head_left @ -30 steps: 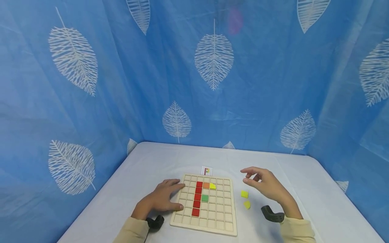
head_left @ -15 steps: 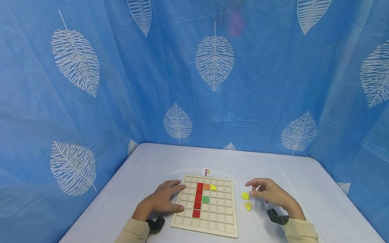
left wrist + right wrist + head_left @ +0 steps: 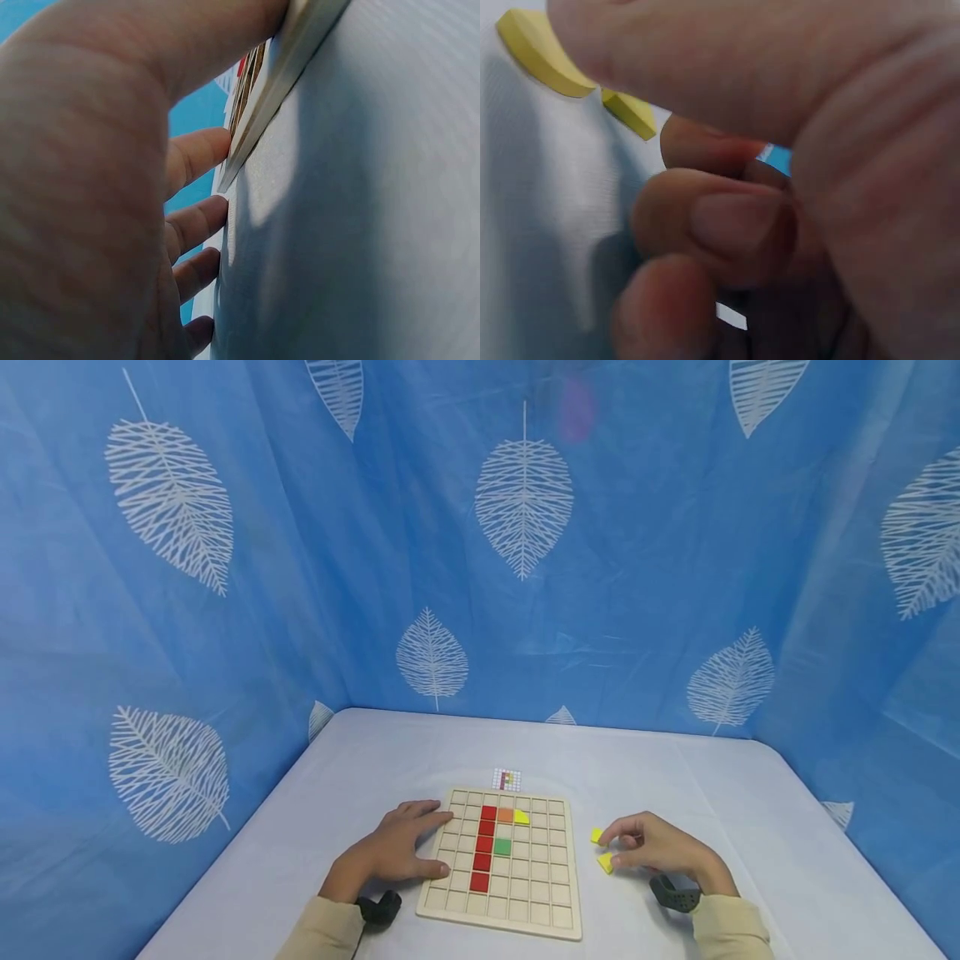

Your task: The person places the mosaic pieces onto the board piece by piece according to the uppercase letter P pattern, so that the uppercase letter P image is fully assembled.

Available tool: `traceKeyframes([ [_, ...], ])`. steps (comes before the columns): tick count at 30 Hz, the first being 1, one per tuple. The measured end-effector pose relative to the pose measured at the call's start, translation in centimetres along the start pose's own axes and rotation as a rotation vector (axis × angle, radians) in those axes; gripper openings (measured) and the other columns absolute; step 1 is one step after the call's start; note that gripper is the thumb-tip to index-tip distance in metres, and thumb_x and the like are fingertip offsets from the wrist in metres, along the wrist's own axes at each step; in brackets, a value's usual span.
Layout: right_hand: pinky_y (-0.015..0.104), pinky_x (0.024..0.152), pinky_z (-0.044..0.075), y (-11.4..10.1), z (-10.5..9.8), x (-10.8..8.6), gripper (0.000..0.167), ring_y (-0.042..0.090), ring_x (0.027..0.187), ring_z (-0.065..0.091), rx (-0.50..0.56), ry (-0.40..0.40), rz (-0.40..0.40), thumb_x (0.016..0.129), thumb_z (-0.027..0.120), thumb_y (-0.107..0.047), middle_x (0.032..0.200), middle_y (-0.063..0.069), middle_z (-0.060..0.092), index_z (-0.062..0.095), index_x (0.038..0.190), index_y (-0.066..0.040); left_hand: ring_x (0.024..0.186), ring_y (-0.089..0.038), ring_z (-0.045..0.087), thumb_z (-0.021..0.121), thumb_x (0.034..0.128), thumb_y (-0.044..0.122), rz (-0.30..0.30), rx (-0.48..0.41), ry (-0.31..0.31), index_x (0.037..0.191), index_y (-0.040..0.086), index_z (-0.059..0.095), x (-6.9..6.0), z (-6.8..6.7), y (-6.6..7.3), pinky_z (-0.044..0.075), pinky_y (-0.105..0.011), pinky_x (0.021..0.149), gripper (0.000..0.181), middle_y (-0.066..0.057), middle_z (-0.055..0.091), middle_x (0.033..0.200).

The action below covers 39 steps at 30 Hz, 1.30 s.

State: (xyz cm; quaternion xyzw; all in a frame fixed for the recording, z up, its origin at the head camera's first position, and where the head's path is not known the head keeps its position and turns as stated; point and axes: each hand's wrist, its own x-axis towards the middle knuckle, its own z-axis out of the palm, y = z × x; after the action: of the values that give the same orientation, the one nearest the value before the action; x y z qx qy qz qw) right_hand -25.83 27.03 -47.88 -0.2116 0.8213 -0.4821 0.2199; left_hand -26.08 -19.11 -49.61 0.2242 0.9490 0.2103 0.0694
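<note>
A wooden grid board (image 3: 519,913) lies on the table with a column of red square tiles (image 3: 483,843), an orange tile (image 3: 505,815), a green tile (image 3: 502,846) and a yellow rounded tile (image 3: 522,817). My left hand (image 3: 397,847) rests at the board's left edge, fingers spread, thumb and index finger on the rim. Right of the board lie a yellow square tile (image 3: 596,835) and a yellow quarter-round tile (image 3: 605,862). Over these two hovers my right hand (image 3: 656,845), fingers bent and thumb apart from the index finger. Its thumb partly covers the quarter-round tile (image 3: 540,56) in the right wrist view.
Behind the board lies a small pattern card (image 3: 506,779) printed with a coloured grid. A white cloth covers the table (image 3: 405,747). Blue curtains (image 3: 630,568) with white leaf prints enclose it at the back and sides.
My right hand has come down and toward me, from above and behind the loose yellow tiles to right beside them. My left hand has stayed on the board's edge.
</note>
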Motion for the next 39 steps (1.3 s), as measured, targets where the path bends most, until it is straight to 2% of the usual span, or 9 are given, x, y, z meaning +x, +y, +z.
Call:
traceKeyframes([
  [9, 0.02, 0.045, 0.038, 0.4, 0.4, 0.4, 0.034, 0.005, 0.047, 0.031, -0.043, 0.039, 0.033, 0.078, 0.085, -0.017, 0.061, -0.007, 0.037, 0.076, 0.109, -0.006, 0.149, -0.034, 0.029, 0.068, 0.0728, 0.077, -0.009, -0.004, -0.003, 0.15, 0.037, 0.046, -0.1, 0.0, 0.3, 0.03, -0.067, 0.113, 0.09, -0.004, 0.035, 0.161],
  [18, 0.019, 0.047, 0.036, -0.1, 0.8, 0.5, 0.031, 0.005, 0.05, 0.031, -0.111, 0.06, 0.011, 0.075, 0.087, -0.013, 0.059, -0.008, 0.038, 0.078, 0.104, -0.006, 0.149, -0.034, 0.029, 0.068, 0.0725, 0.077, -0.006, -0.001, -0.001, 0.15, 0.036, 0.046, 0.1, -0.2, 0.4, 0.03, -0.068, 0.113, 0.09, -0.004, 0.035, 0.161],
  [23, 0.02, 0.05, 0.033, -0.3, 1.0, 0.5, 0.031, 0.006, 0.053, 0.03, -0.117, 0.059, -0.004, 0.075, 0.086, -0.01, 0.061, -0.006, 0.039, 0.078, 0.104, -0.003, 0.149, -0.034, 0.029, 0.068, 0.0726, 0.078, -0.005, -0.007, -0.005, 0.15, 0.036, 0.046, 0.1, -0.1, 0.2, 0.03, -0.067, 0.112, 0.091, -0.004, 0.035, 0.161],
  [30, 0.021, 0.052, 0.034, 0.0, 1.2, 0.5, 0.028, 0.007, 0.057, 0.034, -0.135, 0.068, 0.001, 0.076, 0.085, -0.011, 0.065, -0.005, 0.041, 0.078, 0.103, -0.006, 0.149, -0.034, 0.029, 0.067, 0.0723, 0.079, -0.006, -0.007, -0.004, 0.15, 0.036, 0.045, 0.0, -0.1, 0.1, 0.03, -0.068, 0.112, 0.091, -0.004, 0.034, 0.162],
  [39, 0.022, 0.053, 0.038, 0.5, 0.8, 0.7, 0.019, 0.002, 0.058, 0.037, -0.152, 0.031, -0.082, 0.082, 0.081, -0.014, 0.066, -0.007, 0.044, 0.078, 0.1, -0.008, 0.148, -0.035, 0.03, 0.069, 0.0758, 0.074, 0.033, 0.001, -0.001, 0.151, 0.032, 0.045, 0.0, -0.2, 0.1, 0.029, -0.068, 0.112, 0.089, -0.007, 0.035, 0.161],
])
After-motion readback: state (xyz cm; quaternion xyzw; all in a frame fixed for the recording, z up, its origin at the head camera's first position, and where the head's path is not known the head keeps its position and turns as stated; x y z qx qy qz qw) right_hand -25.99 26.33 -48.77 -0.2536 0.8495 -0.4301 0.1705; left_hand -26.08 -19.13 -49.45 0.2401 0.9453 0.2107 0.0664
